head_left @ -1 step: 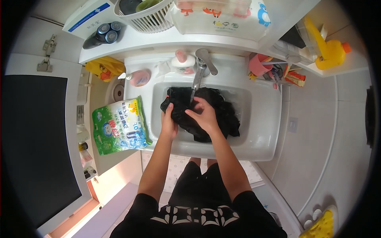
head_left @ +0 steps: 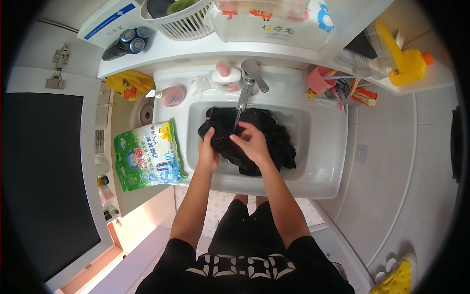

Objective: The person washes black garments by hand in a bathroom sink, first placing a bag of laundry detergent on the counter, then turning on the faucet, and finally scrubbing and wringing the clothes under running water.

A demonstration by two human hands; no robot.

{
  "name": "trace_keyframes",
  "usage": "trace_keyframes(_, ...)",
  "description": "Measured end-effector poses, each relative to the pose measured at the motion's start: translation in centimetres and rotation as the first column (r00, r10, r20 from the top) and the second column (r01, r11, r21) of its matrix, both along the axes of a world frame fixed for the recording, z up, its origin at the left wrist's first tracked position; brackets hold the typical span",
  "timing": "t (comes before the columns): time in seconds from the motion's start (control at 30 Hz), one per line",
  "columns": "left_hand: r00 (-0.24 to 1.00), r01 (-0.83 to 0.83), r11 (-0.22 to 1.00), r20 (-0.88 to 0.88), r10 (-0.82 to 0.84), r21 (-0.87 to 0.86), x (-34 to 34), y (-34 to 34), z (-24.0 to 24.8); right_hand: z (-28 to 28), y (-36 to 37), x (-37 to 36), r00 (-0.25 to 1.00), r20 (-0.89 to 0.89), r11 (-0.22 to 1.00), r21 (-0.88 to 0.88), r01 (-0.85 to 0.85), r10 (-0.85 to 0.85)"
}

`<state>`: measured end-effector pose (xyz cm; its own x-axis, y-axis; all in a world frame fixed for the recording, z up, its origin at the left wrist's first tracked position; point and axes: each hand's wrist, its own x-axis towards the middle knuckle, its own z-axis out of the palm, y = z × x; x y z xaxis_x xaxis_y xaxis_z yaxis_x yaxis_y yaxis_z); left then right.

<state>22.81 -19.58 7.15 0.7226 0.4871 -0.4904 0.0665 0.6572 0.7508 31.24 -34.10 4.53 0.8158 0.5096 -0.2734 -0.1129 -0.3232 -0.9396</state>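
Wet-looking black cloth [head_left: 267,134], its garment type unclear, lies bunched in the white sink [head_left: 320,169]. My left hand [head_left: 209,153] grips the cloth's left part, thumb on top and the other fingers hidden behind the fabric. On the other side of the raised part, my right hand [head_left: 252,143] has its thumb and fingers curled onto the cloth, right by the water. A thin stream runs from the chrome faucet [head_left: 245,95] onto the cloth between my hands.
A green-and-white detergent bag [head_left: 147,156] leans left of the sink. On the back rim stand a pink pump bottle [head_left: 172,96] and a white bottle [head_left: 226,78]. A shelf [head_left: 191,55] juts over the rear; a pink cup [head_left: 320,80] sits at back right.
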Motion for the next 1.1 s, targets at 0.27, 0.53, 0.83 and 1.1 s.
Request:
trace_keyframes(0.27, 0.902, 0.273, 0.857, 0.426, -0.07, -0.437, -0.6, -1.1, 0.8, 1.1, 0.1, -1.0, 0.943, 0.301, 0.985, -0.054, 0.163, -0.139)
trace_keyframes(0.53, 0.913, 0.382, 0.861, 0.281, -0.295, -0.336, -1.2, -0.7, 0.3, -2.7, 0.0, 0.2, 0.942, 0.232, 0.97, 0.046, 0.238, -0.243)
trace_keyframes(0.83, 0.945, 0.243, 0.9, -0.121, -0.304, -0.362, -2.0, 2.8, -3.0, -1.0, -0.5, 1.5, 0.962, 0.197, 0.976, 0.141, 0.165, -0.191)
trace_keyframes(1.1, 0.946, 0.144, 0.979, -0.269, -0.179, -0.145, -2.3, 1.2, -0.3, -1.1, -1.6, 1.8, 0.974, 0.189, 0.992, 0.054, 0.118, -0.126)
